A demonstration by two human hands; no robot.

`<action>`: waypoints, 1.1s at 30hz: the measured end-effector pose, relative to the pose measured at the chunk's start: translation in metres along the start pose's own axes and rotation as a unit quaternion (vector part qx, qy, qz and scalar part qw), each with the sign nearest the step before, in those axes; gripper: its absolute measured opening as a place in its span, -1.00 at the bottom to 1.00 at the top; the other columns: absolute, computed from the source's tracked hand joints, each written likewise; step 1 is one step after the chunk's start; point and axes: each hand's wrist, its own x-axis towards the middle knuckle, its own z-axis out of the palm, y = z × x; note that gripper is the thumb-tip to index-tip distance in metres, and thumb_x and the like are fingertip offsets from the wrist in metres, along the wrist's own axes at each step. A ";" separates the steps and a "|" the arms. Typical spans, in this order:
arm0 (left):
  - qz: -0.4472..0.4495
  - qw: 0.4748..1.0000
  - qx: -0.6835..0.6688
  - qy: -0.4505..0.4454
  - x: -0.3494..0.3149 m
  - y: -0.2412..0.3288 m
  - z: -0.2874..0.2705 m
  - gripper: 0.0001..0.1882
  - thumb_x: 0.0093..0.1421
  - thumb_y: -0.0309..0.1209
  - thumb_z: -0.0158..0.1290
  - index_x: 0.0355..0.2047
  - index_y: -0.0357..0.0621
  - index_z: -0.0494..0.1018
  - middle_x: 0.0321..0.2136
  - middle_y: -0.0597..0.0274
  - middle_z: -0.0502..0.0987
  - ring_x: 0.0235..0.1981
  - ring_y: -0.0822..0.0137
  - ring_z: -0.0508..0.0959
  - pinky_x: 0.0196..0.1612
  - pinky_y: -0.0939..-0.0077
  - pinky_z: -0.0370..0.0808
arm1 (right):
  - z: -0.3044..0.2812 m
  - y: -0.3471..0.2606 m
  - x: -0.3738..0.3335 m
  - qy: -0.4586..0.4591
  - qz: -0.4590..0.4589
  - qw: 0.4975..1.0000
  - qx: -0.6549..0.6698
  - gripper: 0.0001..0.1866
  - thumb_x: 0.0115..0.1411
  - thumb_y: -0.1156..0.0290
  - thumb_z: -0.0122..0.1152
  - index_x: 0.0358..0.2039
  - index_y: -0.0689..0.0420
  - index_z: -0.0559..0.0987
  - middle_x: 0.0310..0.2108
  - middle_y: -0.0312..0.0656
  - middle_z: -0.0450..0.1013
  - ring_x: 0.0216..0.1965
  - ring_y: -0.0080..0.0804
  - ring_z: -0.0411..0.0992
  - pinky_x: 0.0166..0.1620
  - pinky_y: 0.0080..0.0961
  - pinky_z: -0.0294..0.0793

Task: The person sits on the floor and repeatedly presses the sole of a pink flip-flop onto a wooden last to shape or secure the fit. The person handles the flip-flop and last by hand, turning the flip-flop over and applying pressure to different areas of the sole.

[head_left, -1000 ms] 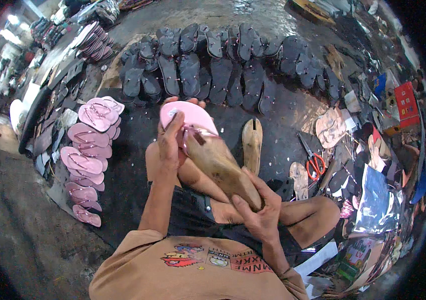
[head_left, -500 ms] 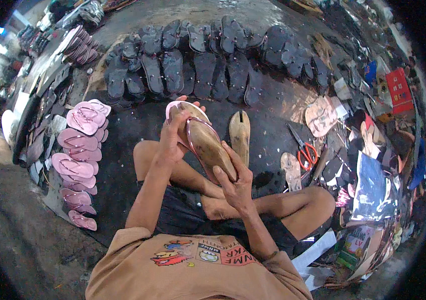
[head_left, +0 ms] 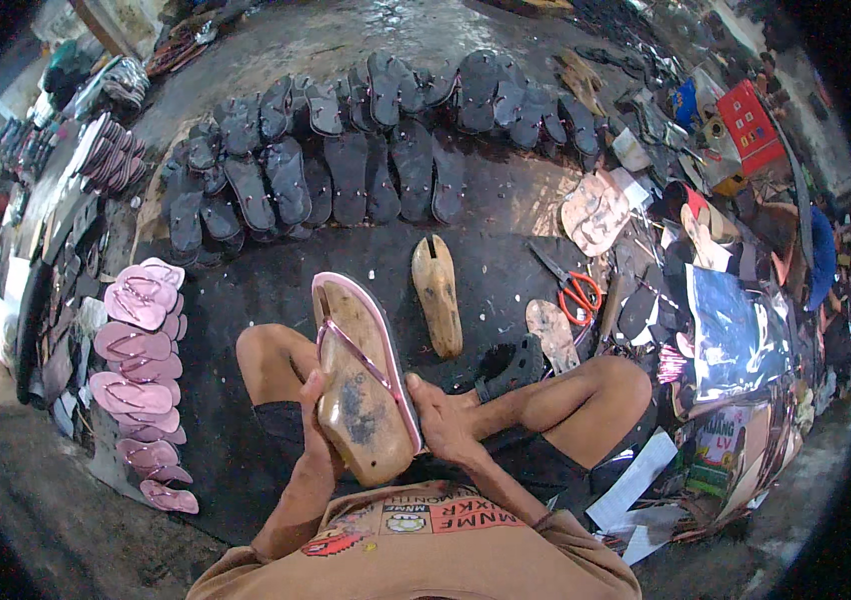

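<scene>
- Together, both hands hold a pink sandal (head_left: 380, 318) with a wooden last (head_left: 354, 410) lying on it, above the lap.
- Partly closed, the left hand (head_left: 313, 432) grips the left side near the heel, thumb uppermost; its other fingers are mostly hidden.
- Likewise partly curled, the right hand (head_left: 443, 418) grips the sandal's right edge; its fingertips are hidden.
- The shiny strap (head_left: 371, 368) crosses over the last.
- Just beyond, a second wooden last (head_left: 436, 300) lies on the dark mat (head_left: 276, 290).
- Orange-handled scissors (head_left: 579, 298) lie to the right.
- Pink sandals (head_left: 136, 345) line the left; dark soles (head_left: 349, 175) form rows farther off.
</scene>
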 end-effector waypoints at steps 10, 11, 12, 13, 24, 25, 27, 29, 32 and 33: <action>-0.049 0.950 -0.203 -0.233 -0.041 0.013 0.003 -0.12 0.15 0.09 0.21 0.32 -0.27 0.35 0.21 -0.11 0.52 0.16 0.02 0.59 0.26 0.05 0.53 | -0.007 -0.017 -0.054 -0.096 0.026 0.994 -0.049 -0.54 0.57 -0.04 0.02 -0.22 0.06 0.68 -0.49 -0.53 0.46 -0.49 -0.63 0.34 -0.42 -0.55 0.31; -0.040 0.955 -0.171 -0.240 -0.050 0.019 0.009 -0.09 0.10 0.04 0.26 0.34 -0.29 0.32 0.26 -0.13 0.48 0.22 0.02 0.56 0.32 0.04 0.49 | -0.007 -0.011 -0.050 -0.119 0.052 0.990 0.055 -0.57 0.57 -0.02 0.03 -0.15 0.07 0.65 -0.43 -0.50 0.49 -0.43 -0.62 0.37 -0.35 -0.54 0.37; -0.006 0.965 -0.095 -0.244 -0.061 0.036 0.029 -0.06 0.07 0.00 0.28 0.36 -0.29 0.29 0.29 -0.12 0.45 0.26 0.02 0.53 0.34 0.03 0.47 | -0.009 -0.008 -0.042 -0.136 0.080 0.975 0.156 -0.60 0.57 0.00 0.04 -0.08 0.08 0.62 -0.37 -0.47 0.51 -0.37 -0.62 0.41 -0.29 -0.54 0.43; 0.018 0.971 -0.054 -0.231 -0.053 0.023 0.021 -0.03 0.06 -0.02 0.30 0.38 -0.28 0.26 0.29 -0.08 0.45 0.26 0.05 0.52 0.34 0.06 0.46 | -0.007 -0.004 -0.040 -0.146 0.118 0.949 0.255 -0.62 0.57 0.03 0.05 0.00 0.09 0.59 -0.31 -0.44 0.54 -0.31 -0.61 0.44 -0.22 -0.54 0.48; 0.103 0.978 0.132 -0.121 0.027 -0.010 0.039 -0.19 0.39 0.05 0.11 0.45 -0.21 0.20 0.20 0.06 0.50 0.14 0.23 0.57 0.21 0.24 0.56 | 0.000 -0.025 -0.029 0.089 -0.119 0.987 0.068 0.12 0.22 0.29 0.52 0.58 0.07 -0.08 0.25 0.12 0.40 0.26 -0.10 0.46 0.31 -0.17 0.47; 0.144 0.966 0.180 -0.119 0.028 -0.010 0.046 -0.19 0.41 0.11 0.10 0.43 -0.22 0.23 0.21 0.06 0.52 0.13 0.24 0.59 0.21 0.25 0.56 | 0.003 -0.040 -0.027 0.100 -0.170 0.979 -0.047 0.20 0.17 0.28 0.55 0.58 0.09 -0.14 0.24 0.09 0.41 0.26 -0.10 0.46 0.32 -0.16 0.45; 0.136 0.947 0.257 -0.135 0.014 0.003 0.051 -0.34 0.52 0.00 0.01 0.36 -0.31 0.35 0.20 0.01 0.53 0.15 0.28 0.55 0.20 0.31 0.53 | -0.001 -0.054 -0.026 0.077 -0.181 0.978 -0.075 0.37 0.04 0.27 0.63 0.58 0.13 -0.25 0.30 0.07 0.34 0.33 -0.08 0.37 0.38 -0.11 0.35; 0.016 0.952 0.255 -0.166 0.007 0.029 0.032 -0.42 0.56 -0.08 0.00 0.33 -0.33 0.40 0.24 -0.05 0.48 0.24 0.22 0.48 0.30 0.31 0.44 | -0.016 -0.061 -0.031 0.002 -0.100 0.991 0.093 0.54 -0.10 0.26 0.73 0.56 0.14 -0.35 0.43 0.09 0.18 0.45 -0.04 0.20 0.49 -0.02 0.18; 0.180 0.864 0.464 -0.080 -0.007 0.019 0.026 -0.42 0.61 -0.09 -0.10 0.26 -0.45 0.44 0.12 -0.01 0.60 0.15 0.25 0.54 0.26 0.37 0.43 | -0.027 -0.065 -0.040 -0.112 0.023 0.960 0.256 0.41 0.00 0.29 0.64 0.57 0.09 -0.30 0.40 -0.02 0.22 0.47 -0.08 0.20 0.43 -0.08 0.29; 0.252 0.844 0.470 -0.060 -0.010 0.006 0.017 -0.40 0.61 -0.08 -0.11 0.26 -0.47 0.42 0.09 0.01 0.63 0.11 0.26 0.57 0.22 0.37 0.46 | -0.029 -0.070 -0.046 -0.124 0.076 0.948 0.284 0.35 0.03 0.29 0.61 0.57 0.09 -0.25 0.40 -0.04 0.23 0.46 -0.11 0.21 0.42 -0.11 0.31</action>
